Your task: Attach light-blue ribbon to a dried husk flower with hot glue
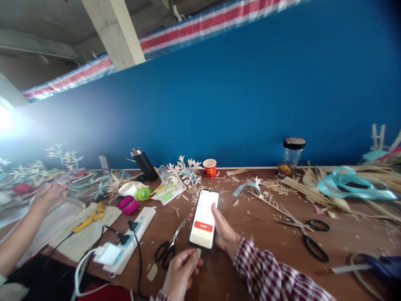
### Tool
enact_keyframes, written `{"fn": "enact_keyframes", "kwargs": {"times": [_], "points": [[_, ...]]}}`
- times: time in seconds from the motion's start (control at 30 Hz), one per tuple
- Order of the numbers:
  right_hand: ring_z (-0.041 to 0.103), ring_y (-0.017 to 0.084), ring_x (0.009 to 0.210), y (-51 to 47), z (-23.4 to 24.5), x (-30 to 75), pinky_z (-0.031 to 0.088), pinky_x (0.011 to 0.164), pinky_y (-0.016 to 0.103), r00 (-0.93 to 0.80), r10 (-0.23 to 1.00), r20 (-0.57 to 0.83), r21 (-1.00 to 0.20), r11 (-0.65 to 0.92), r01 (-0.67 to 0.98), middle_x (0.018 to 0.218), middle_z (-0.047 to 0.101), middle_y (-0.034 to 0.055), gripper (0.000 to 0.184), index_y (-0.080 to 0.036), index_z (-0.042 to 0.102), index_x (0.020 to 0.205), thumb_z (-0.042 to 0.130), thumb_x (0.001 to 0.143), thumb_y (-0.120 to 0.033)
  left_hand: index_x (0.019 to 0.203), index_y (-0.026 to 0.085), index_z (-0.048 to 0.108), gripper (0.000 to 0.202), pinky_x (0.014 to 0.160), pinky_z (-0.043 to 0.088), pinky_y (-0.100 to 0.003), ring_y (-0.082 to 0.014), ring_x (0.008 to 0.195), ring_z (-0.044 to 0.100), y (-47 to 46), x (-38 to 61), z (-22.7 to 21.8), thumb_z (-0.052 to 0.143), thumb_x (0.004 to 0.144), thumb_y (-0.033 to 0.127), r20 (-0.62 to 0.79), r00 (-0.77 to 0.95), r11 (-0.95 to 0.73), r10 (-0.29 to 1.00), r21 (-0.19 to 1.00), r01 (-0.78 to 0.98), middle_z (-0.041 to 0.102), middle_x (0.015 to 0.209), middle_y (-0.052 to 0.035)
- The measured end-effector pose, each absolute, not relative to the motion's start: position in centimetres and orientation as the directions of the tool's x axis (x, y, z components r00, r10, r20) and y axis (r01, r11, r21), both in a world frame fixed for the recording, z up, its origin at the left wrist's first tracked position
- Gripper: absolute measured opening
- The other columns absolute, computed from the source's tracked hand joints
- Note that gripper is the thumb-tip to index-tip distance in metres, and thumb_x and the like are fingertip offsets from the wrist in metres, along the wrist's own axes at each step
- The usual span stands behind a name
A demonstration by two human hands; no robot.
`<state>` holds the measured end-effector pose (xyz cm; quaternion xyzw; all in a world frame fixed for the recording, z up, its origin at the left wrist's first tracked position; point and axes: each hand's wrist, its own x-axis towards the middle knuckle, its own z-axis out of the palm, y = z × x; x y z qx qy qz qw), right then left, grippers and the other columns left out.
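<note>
A smartphone (203, 215) with a lit white screen and a red button rests in my right hand (226, 232), whose thumb lies along its right edge. At the phone's bottom edge, my left hand (184, 269) pinches a small white plug (199, 252); whether it sits in the port I cannot tell. Black-handled scissors (171, 244) lie on the table just left of the phone. A second pair of scissors (305, 230) lies spread open to the right.
A co-worker's hand (48, 198) is at the left. A power strip (134, 238) holds a white charger (108, 255) and black plugs. Yellow glue gun (90, 217), black flask (144, 164), straw flowers (184, 169), red paper cup (209, 167), lidded jar (290, 156) and blue ribbon (347, 184) lie around.
</note>
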<state>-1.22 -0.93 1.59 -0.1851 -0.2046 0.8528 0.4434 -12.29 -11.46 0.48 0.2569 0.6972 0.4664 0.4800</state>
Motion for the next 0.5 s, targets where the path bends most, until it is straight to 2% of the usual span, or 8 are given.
{"fn": "enact_keyframes", "kwargs": {"times": [0.17,0.5], "points": [[0.068,0.025,0.082,-1.06,1.7,-1.1,0.051,0.077,0.043,-0.599,0.792,-0.123,-0.507,-0.569,-0.648,0.09,0.071,0.0132,0.056,-0.013,0.06,0.105,0.049,0.08,-0.061,0.088,0.011,0.066,0.063,0.038,0.016,-0.015,-0.0099,0.047,0.047,-11.45,-12.35,0.18,0.074,0.048,0.058,-0.439,-0.406,0.441,0.802,0.893,-0.094,0.065,0.063,-0.0082],[0.068,0.022,0.072,-0.81,1.08,-1.37,0.053,0.074,0.04,-0.571,0.81,-0.137,-0.563,-0.538,-0.628,0.085,0.071,0.0129,0.05,-0.01,0.063,0.1,0.052,0.082,-0.055,0.089,0.009,0.065,0.067,0.039,0.016,-0.015,-0.008,0.046,0.045,-11.38,-12.48,0.01,0.075,0.045,0.059,-0.448,-0.405,0.442,0.797,0.89,-0.114,0.064,0.06,-0.0064]]}}
